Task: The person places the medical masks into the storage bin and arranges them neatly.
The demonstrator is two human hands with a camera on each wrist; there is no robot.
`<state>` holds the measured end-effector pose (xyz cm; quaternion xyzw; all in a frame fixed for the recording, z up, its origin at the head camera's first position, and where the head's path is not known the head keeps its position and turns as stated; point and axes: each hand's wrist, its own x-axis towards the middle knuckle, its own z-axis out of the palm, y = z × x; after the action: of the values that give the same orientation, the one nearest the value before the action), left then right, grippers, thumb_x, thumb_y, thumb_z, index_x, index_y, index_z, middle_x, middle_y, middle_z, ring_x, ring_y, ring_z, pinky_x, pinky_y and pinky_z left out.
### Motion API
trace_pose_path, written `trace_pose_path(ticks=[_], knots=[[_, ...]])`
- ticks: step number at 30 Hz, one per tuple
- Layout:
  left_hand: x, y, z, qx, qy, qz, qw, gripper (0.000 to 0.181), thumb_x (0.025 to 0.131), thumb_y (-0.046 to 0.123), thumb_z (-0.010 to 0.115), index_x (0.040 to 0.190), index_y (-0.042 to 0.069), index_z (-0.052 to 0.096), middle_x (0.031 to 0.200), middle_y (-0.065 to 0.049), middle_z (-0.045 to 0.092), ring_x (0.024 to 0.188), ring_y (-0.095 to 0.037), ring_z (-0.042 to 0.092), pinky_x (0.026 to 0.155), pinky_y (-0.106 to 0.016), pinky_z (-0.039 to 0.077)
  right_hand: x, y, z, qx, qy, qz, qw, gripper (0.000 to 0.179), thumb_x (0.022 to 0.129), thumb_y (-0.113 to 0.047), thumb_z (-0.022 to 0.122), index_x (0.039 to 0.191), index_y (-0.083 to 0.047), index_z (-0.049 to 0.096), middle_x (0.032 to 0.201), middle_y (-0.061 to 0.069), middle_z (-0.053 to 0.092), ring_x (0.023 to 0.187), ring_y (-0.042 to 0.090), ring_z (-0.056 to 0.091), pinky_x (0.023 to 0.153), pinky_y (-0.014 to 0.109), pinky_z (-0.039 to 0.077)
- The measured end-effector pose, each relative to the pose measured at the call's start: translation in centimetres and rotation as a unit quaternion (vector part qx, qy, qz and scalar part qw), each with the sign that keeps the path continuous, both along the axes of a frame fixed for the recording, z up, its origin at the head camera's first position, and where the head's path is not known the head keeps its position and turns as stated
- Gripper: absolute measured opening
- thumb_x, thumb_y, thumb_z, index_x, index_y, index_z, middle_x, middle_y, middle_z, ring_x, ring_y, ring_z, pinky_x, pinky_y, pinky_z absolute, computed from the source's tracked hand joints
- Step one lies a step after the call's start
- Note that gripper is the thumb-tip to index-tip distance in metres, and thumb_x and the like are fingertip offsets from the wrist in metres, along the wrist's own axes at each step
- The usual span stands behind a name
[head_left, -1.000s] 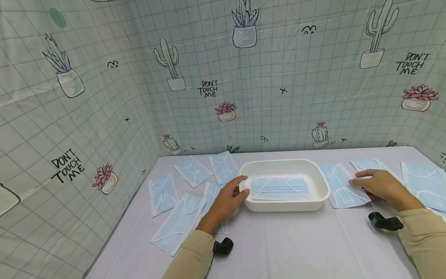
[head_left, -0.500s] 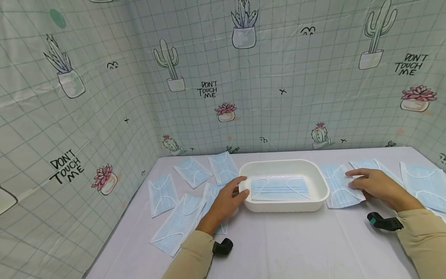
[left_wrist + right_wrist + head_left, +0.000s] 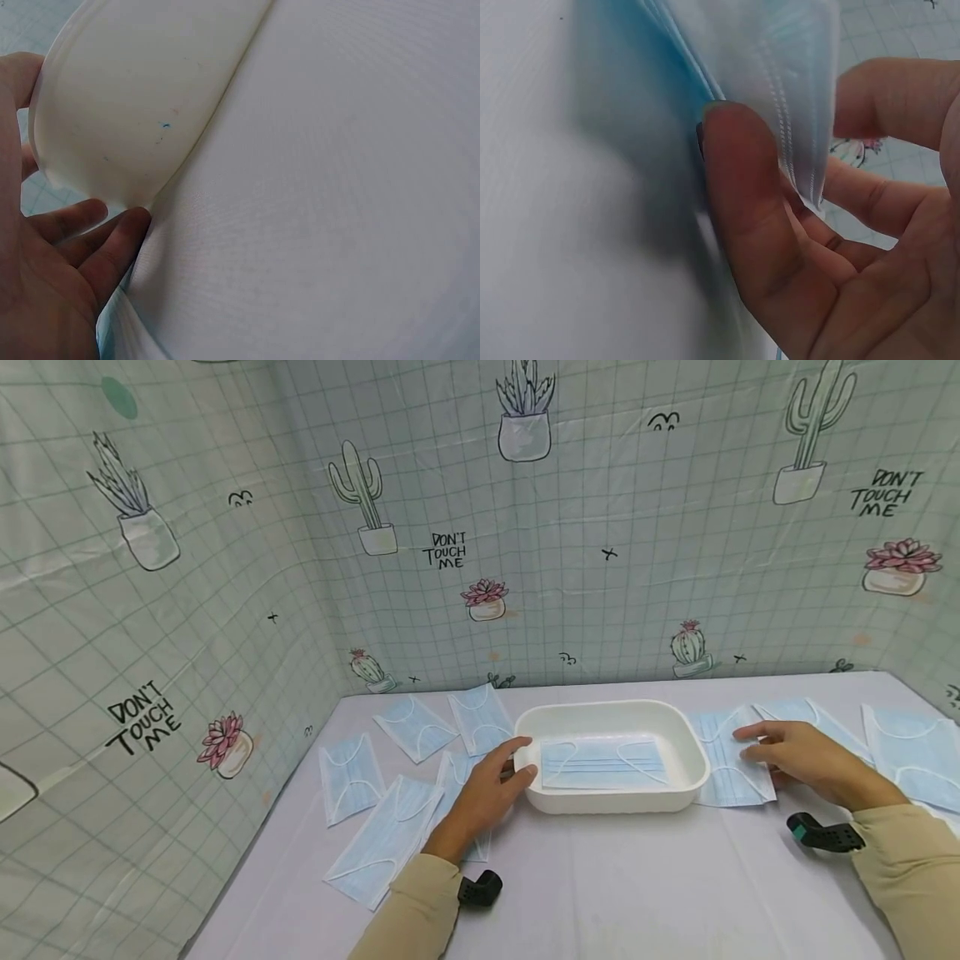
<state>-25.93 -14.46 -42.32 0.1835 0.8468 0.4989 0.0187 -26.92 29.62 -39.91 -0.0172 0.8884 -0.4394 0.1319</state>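
Note:
My left hand holds the left end of a white plastic tray, its thumb and fingers spread round the rim and end wall. In the left wrist view, fingertips touch the tray's outer wall. Inside the tray lies a pale blue pleated face mask with white ear loops. Just right of the tray, my right hand pinches the right edge of another face mask. The right wrist view shows that mask's stitched edge raised between thumb and fingers. Its far side lies close to the tray's right wall.
Several more masks lie left of the tray, including one mask beside the left forearm. Two others, a mask behind the right hand and a mask, lie further right. A patterned cloth backdrop rises behind the white table.
My right hand has shifted slightly left, drawing the mask's right edge with it toward the tray. The left hand and the tray stay where they were.

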Motion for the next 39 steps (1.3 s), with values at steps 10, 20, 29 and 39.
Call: trace_pose_path(ticks=[10, 20, 29, 39], knots=[[0.0, -0.1, 0.2, 0.001, 0.006, 0.000, 1.0000, 0.053, 0.102, 0.038, 0.055, 0.150, 0.019, 0.046, 0.149, -0.008, 0.048, 0.126, -0.028, 0.055, 0.097, -0.045, 0.050, -0.1, -0.5, -0.2, 0.008, 0.022, 0.009, 0.9997, 0.065, 0.097, -0.029, 0.066, 0.142, 0.011, 0.043, 0.117, 0.023, 0.056, 0.089, 0.021, 0.058, 0.071, 0.033, 0.052], [0.0, -0.2, 0.2, 0.003, 0.004, 0.002, 1.0000, 0.051, 0.102, 0.037, 0.056, 0.149, 0.022, 0.047, 0.147, -0.008, 0.050, 0.124, -0.027, 0.057, 0.096, -0.044, 0.050, -0.1, -0.8, -0.3, 0.022, 0.048, 0.011, 0.9985, 0.062, 0.095, -0.025, 0.069, 0.141, 0.010, 0.046, 0.117, 0.026, 0.051, 0.091, 0.024, 0.051, 0.070, 0.030, 0.049], [-0.1, 0.0, 0.2, 0.005, 0.004, -0.004, 1.0000, 0.053, 0.101, 0.037, 0.056, 0.150, 0.017, 0.047, 0.147, -0.011, 0.050, 0.124, -0.028, 0.057, 0.097, -0.046, 0.050, 0.1, -0.4, 0.0, 0.052, 0.080, 0.020, 0.9952, 0.053, 0.097, -0.020, 0.066, 0.139, 0.009, 0.050, 0.131, 0.034, 0.047, 0.105, 0.031, 0.050, 0.074, 0.030, 0.051], [0.0, 0.1, 0.1, 0.005, -0.002, -0.001, 1.0000, 0.053, 0.101, 0.039, 0.056, 0.150, 0.020, 0.047, 0.146, -0.007, 0.051, 0.123, -0.024, 0.057, 0.096, -0.043, 0.050, 0.3, -0.1, 0.6, 0.050, 0.104, 0.026, 0.9929, 0.050, 0.098, -0.018, 0.065, 0.139, 0.007, 0.052, 0.134, 0.032, 0.050, 0.101, 0.021, 0.051, 0.073, 0.028, 0.050]])
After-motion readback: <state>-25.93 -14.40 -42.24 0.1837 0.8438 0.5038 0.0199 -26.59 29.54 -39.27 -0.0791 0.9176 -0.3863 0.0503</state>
